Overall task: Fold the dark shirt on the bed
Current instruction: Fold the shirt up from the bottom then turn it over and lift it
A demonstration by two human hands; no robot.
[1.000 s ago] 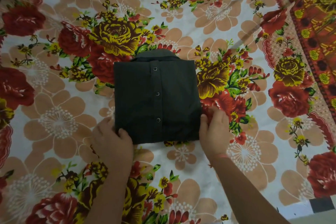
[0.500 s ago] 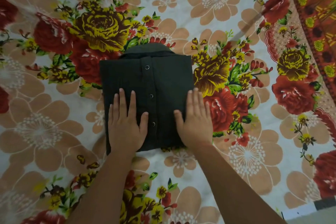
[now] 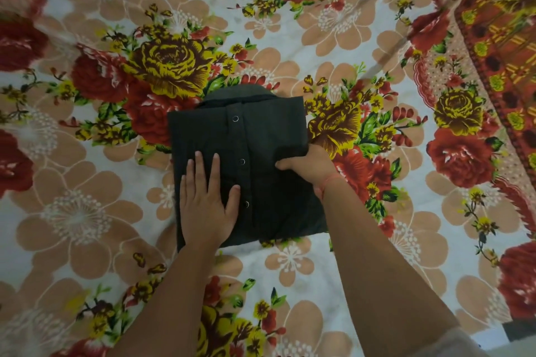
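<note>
The dark shirt (image 3: 261,136) lies folded into a compact rectangle in the middle of the bed, collar at the far end and a row of snap buttons running down its centre. My left hand (image 3: 207,200) rests flat on the near left part of the shirt, fingers spread, holding nothing. My right hand (image 3: 309,165) is at the shirt's right edge, thumb on top of the fabric and fingers curled under the edge, gripping it.
The bed is covered by a floral sheet (image 3: 87,211) with red, yellow and peach flowers. A red patterned border (image 3: 499,38) runs along the far right. A dark strip of floor (image 3: 519,330) shows at the lower right corner.
A second ago both hands held the shirt's near corners; then they lay flat on top. Now the right hand has shifted to the right edge and curled around it, while the left stays flat.
</note>
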